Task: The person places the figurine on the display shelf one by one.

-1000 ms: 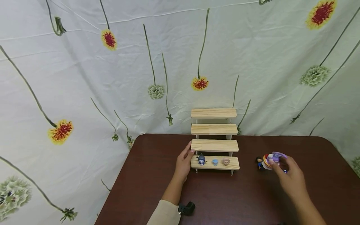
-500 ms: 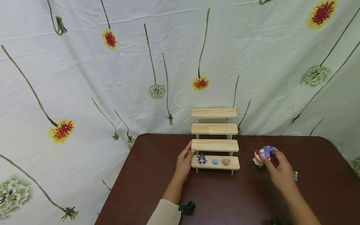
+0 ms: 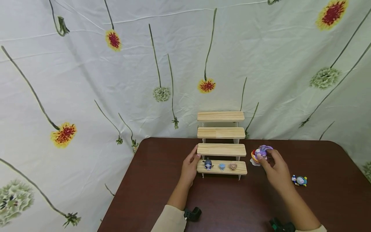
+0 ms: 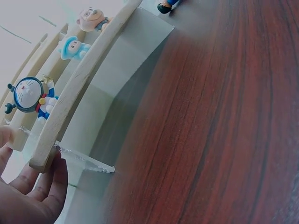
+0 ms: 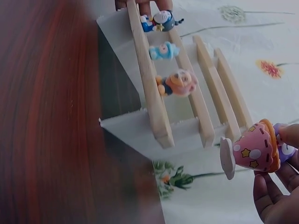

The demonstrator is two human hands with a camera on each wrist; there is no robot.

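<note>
My left hand (image 3: 189, 167) grips the left end of a stepped wooden display shelf (image 3: 221, 149), fingers against the bottom board's end in the left wrist view. On that board stand three small figurines: a dark-hatted one in blue (image 4: 30, 95), a light-blue-hatted one (image 4: 74, 48) and a pinkish-brown one (image 5: 180, 83). My right hand (image 3: 276, 169) pinches a purple figurine (image 3: 261, 154) with a pink, star-dotted base and a white foot, held just right of the shelf. In the right wrist view, thumb and fingers cover much of its purple top.
A small blue-and-yellow figurine (image 3: 301, 181) lies right of my right hand. In the left wrist view, a dark-haired figurine (image 4: 164, 7) shows at the top edge. The dark brown table (image 3: 150, 180) meets a flower-printed cloth (image 3: 130, 74) behind the shelf.
My right hand has carried the purple figurine left toward the shelf, exposing the blue-and-yellow figurine and covering the dark-haired one in the head view. My left hand has stayed on the shelf.
</note>
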